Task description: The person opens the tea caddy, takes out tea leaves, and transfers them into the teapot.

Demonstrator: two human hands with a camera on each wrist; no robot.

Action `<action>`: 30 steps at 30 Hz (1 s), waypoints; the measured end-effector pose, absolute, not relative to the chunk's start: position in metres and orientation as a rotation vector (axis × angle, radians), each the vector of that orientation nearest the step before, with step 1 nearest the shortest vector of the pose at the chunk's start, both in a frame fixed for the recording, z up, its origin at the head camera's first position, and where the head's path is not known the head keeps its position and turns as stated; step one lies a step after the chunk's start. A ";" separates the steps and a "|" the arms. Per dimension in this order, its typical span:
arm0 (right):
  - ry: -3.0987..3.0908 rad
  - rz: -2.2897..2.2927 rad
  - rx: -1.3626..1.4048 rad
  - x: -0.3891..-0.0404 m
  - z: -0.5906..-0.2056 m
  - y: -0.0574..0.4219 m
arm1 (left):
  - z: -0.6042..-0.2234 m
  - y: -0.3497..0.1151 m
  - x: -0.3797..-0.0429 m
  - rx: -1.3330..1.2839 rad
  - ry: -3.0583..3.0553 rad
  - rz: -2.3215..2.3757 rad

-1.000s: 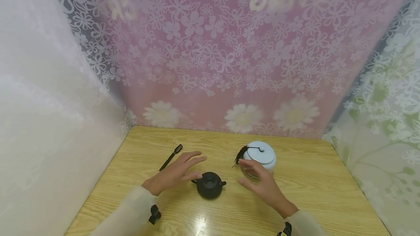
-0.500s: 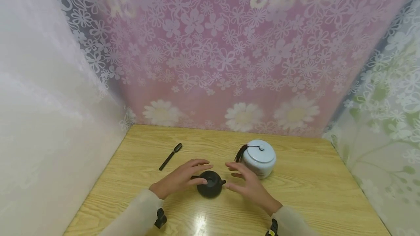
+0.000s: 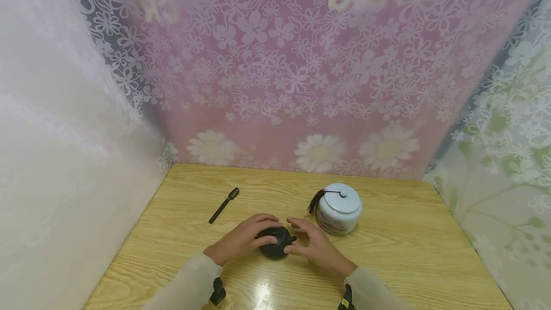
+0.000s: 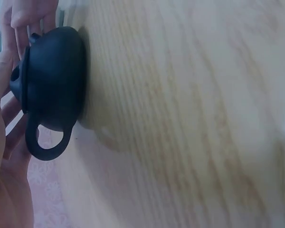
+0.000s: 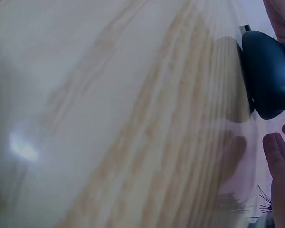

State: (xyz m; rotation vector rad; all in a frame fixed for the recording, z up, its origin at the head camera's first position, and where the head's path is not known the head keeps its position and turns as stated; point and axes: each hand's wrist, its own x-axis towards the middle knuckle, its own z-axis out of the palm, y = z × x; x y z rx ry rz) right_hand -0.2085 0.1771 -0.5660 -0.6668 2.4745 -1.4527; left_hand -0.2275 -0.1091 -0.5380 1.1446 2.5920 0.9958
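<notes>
A small black teapot [image 3: 274, 248] sits on the wooden table, its spout pointing right. My left hand [image 3: 243, 239] lies over its left side, thumb near the lid and fingers reaching along the far side; whether it touches the pot is unclear. In the left wrist view the teapot's loop handle [image 4: 48, 153] shows with no finger through it. My right hand [image 3: 316, 248] stands around the spout, fingers and thumb spread apart. In the right wrist view its fingers [image 5: 274, 151] appear apart from the teapot's dark body [image 5: 267, 71].
A pale lidded jar [image 3: 340, 212] with a dark tassel [image 3: 316, 202] stands behind my right hand. To the far left lies a slim black scoop [image 3: 224, 205]. Floral curtains [image 3: 297, 71] border the wooden table [image 3: 400, 238] at the back and sides.
Both hands have moved inward to the teapot, the left from the left and the right from in front of the jar. Teapot, jar and scoop stay in place.
</notes>
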 end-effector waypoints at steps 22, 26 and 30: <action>2.499 -1.428 -0.765 -0.209 -0.574 0.168 | -0.547 -0.104 -0.224 1.096 2.660 1.097; 2.514 -1.427 -0.756 -0.210 -0.576 0.168 | -0.547 -0.102 -0.223 1.097 2.708 1.091; 2.525 -1.424 -0.755 -0.210 -0.578 0.168 | -0.547 -0.101 -0.221 1.129 2.742 1.107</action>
